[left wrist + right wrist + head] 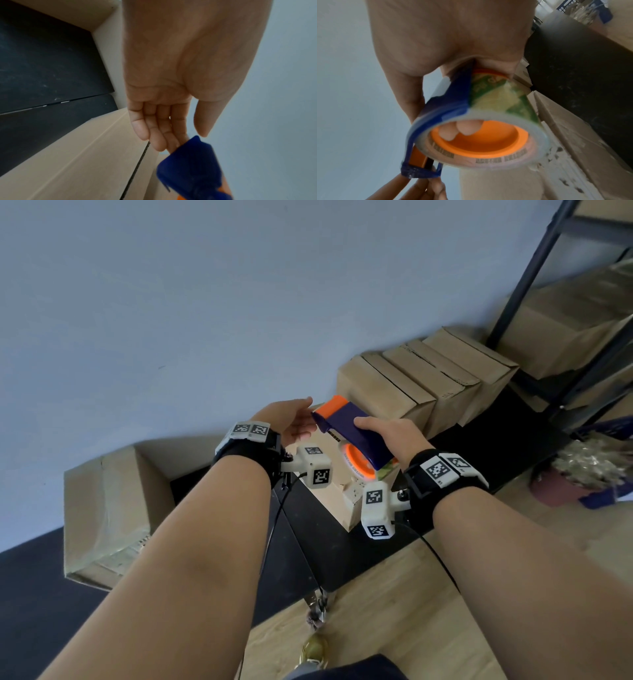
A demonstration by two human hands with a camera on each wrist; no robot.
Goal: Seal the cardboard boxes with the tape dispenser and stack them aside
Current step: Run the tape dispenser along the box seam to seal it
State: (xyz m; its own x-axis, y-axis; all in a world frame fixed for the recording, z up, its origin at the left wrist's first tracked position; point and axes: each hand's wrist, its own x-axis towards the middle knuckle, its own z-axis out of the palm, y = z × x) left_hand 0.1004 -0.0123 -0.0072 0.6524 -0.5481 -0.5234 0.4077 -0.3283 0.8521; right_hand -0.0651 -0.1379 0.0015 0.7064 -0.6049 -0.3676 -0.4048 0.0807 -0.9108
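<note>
Fingers of the right hand (394, 436) curl through the orange core of the tape dispenser (346, 436), gripping it above a cardboard box (346, 501) on the dark table (308, 542). Left hand (291, 422), fingers straight and together, touches the dispenser's front end.

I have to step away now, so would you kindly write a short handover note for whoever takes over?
Right hand: grips the tape dispenser, fingers curled through the roll's orange core.
Left hand: open, straight fingers at the dispenser's cutter end.
Dispenser is held above the cardboard box on the black table.
A row of boxes stands by the wall; another box sits on the left.
No tape is visibly on the box below. Left: seal, then stack aside.
</note>
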